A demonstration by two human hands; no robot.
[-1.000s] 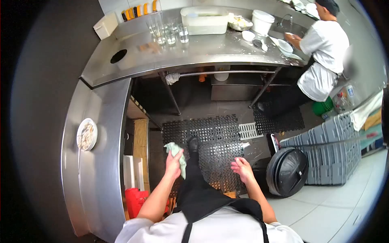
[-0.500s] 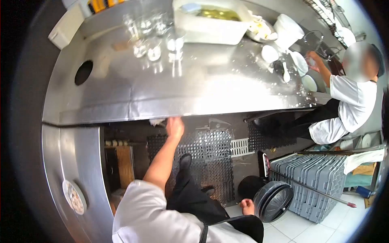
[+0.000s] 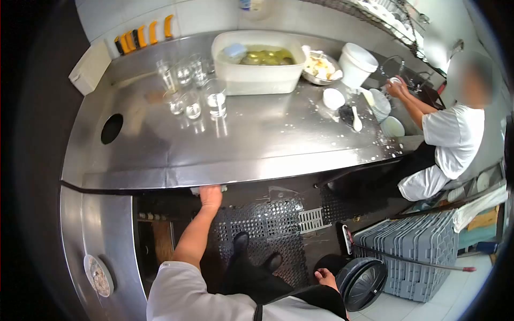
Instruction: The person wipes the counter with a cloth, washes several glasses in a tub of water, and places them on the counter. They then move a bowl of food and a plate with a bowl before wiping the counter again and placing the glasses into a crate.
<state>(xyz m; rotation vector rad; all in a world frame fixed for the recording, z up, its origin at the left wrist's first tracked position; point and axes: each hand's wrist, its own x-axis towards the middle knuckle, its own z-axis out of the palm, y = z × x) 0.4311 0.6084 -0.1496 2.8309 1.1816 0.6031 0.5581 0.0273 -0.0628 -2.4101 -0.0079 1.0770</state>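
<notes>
Head view, left hand [image 3: 210,198] outstretched, beneath counter [image 3: 257,142]

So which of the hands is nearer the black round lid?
Right. The right hand is close beside the black round lid; the left hand is well away, at the front edge of the steel counter.

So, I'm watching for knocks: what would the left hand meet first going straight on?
On screen, the left hand would meet the steel counter first, at its front edge, but seems lower and may pass beneath; depth is unclear.
</notes>
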